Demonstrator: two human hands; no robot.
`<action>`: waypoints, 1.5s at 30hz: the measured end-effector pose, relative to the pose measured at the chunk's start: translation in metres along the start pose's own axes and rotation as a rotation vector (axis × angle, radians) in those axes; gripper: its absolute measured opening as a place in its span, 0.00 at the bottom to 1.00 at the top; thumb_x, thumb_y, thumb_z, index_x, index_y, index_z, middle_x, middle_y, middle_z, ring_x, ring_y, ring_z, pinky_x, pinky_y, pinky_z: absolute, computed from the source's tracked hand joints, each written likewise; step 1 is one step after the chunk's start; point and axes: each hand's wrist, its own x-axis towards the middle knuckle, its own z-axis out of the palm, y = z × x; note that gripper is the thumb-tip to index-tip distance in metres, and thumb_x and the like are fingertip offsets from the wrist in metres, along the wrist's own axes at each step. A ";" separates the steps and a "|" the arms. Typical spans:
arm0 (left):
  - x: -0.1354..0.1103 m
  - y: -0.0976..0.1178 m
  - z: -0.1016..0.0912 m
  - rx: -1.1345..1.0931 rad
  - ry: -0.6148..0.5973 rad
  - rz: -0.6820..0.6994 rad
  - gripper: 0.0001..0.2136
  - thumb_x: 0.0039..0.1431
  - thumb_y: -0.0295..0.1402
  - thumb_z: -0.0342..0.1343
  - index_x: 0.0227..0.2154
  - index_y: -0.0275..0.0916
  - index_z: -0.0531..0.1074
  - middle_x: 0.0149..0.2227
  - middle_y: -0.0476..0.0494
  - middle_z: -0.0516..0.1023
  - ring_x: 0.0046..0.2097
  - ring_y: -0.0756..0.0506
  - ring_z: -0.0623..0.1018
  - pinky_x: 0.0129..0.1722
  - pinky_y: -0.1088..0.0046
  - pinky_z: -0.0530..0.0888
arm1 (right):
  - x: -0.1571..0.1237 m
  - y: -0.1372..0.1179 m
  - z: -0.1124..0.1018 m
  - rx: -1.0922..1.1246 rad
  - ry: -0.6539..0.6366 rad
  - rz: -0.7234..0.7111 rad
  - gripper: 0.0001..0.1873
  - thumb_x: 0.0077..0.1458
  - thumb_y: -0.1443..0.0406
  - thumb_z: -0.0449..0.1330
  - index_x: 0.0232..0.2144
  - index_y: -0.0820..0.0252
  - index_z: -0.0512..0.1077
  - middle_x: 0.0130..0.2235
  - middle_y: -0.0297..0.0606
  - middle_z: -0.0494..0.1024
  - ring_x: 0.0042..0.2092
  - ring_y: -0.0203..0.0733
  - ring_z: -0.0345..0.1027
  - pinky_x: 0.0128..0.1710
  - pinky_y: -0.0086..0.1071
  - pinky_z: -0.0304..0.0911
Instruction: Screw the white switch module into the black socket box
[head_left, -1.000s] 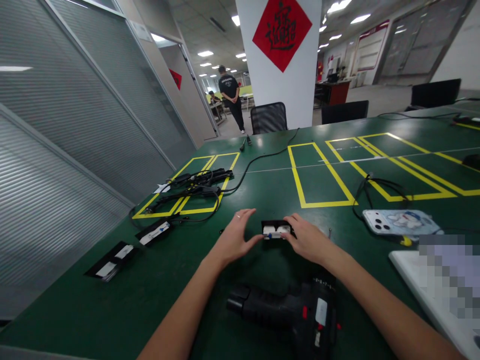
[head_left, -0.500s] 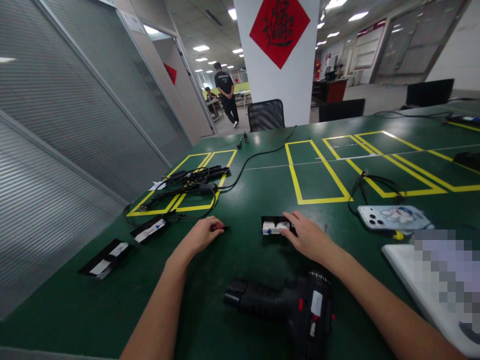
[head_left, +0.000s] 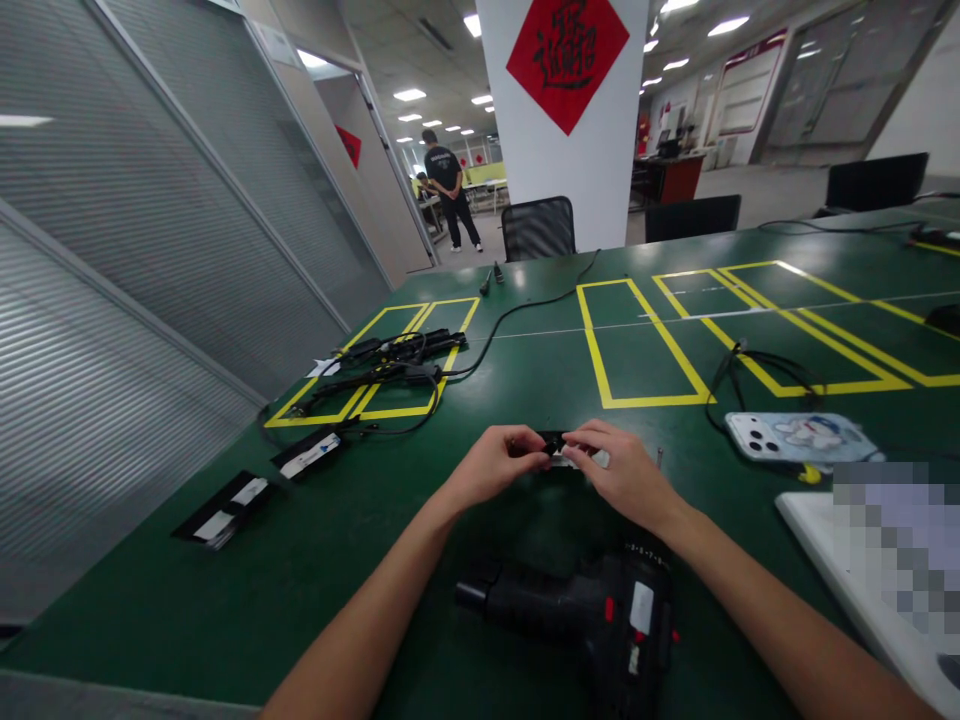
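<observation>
— Where do we have our hands?

— Both meet at the middle of the green table (head_left: 225, 600). Our left hand (head_left: 495, 468) is curled narrow, fingertips pinched at the left end of the small black-and-white part (head_left: 568, 452). Our right hand (head_left: 626, 472) covers its right end, fingers bent over the top. The part lies between the two hands, mostly hidden; we cannot tell whether it rests on the table or is lifted.

— What lies around it?

— At 6 o'clock from the hands, near us, a black cordless drill (head_left: 581, 620) lies on its side. At 3 o'clock, a phone (head_left: 799, 438) in a patterned case lies face down, a black cable (head_left: 757, 365) beyond it. At 9 o'clock, two flat black strips with white labels (head_left: 259, 480). At 11 o'clock, a bundle of black cables (head_left: 390, 365) lies across a yellow-taped box.
</observation>
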 end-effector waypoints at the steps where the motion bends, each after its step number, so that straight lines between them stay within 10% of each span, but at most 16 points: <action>1: -0.001 -0.002 -0.002 -0.009 0.014 -0.008 0.12 0.58 0.37 0.51 0.41 0.36 0.69 0.39 0.44 0.75 0.37 0.45 0.76 0.36 0.61 0.74 | 0.000 0.000 0.000 0.001 -0.005 0.006 0.12 0.58 0.63 0.51 0.41 0.58 0.73 0.39 0.39 0.74 0.39 0.38 0.68 0.42 0.33 0.63; 11: -0.052 -0.022 -0.046 -0.021 0.248 -0.155 0.10 0.51 0.39 0.57 0.30 0.37 0.74 0.30 0.48 0.75 0.32 0.46 0.74 0.34 0.68 0.69 | 0.006 0.024 0.018 -0.256 -0.174 0.072 0.31 0.47 0.63 0.60 0.55 0.61 0.61 0.51 0.49 0.66 0.50 0.49 0.62 0.50 0.42 0.59; 19: -0.114 -0.009 -0.062 -0.057 0.371 -0.320 0.14 0.51 0.42 0.55 0.37 0.40 0.74 0.35 0.46 0.79 0.38 0.42 0.76 0.39 0.67 0.70 | 0.039 -0.021 0.049 -0.050 -0.605 -0.015 0.28 0.47 0.59 0.58 0.51 0.59 0.68 0.40 0.43 0.74 0.38 0.41 0.68 0.38 0.30 0.60; 28: -0.150 -0.006 -0.093 -0.006 0.241 -0.385 0.13 0.53 0.40 0.54 0.37 0.40 0.74 0.36 0.44 0.79 0.40 0.41 0.75 0.41 0.66 0.69 | 0.069 -0.050 0.111 0.134 -0.794 -0.204 0.28 0.44 0.74 0.56 0.50 0.56 0.69 0.40 0.38 0.76 0.39 0.39 0.68 0.38 0.27 0.59; 34: -0.130 -0.001 -0.093 -0.031 -0.021 -0.328 0.09 0.53 0.38 0.54 0.33 0.42 0.76 0.32 0.49 0.78 0.36 0.44 0.74 0.37 0.69 0.69 | 0.067 -0.057 0.125 0.092 -0.687 -0.219 0.28 0.44 0.74 0.55 0.51 0.62 0.66 0.47 0.45 0.72 0.47 0.44 0.66 0.43 0.31 0.60; 40: -0.125 -0.008 -0.087 -0.034 -0.039 -0.343 0.11 0.53 0.40 0.53 0.33 0.40 0.74 0.33 0.48 0.77 0.37 0.44 0.74 0.37 0.69 0.69 | 0.048 -0.070 0.118 0.024 -0.440 -0.097 0.30 0.47 0.72 0.55 0.56 0.62 0.60 0.55 0.48 0.64 0.53 0.44 0.60 0.49 0.35 0.57; 45: -0.123 -0.006 -0.088 -0.039 -0.046 -0.369 0.11 0.52 0.40 0.53 0.33 0.40 0.74 0.33 0.48 0.77 0.36 0.44 0.74 0.36 0.69 0.69 | 0.027 -0.088 0.106 0.110 -0.271 0.292 0.13 0.55 0.63 0.51 0.35 0.62 0.75 0.34 0.42 0.76 0.35 0.38 0.68 0.35 0.30 0.60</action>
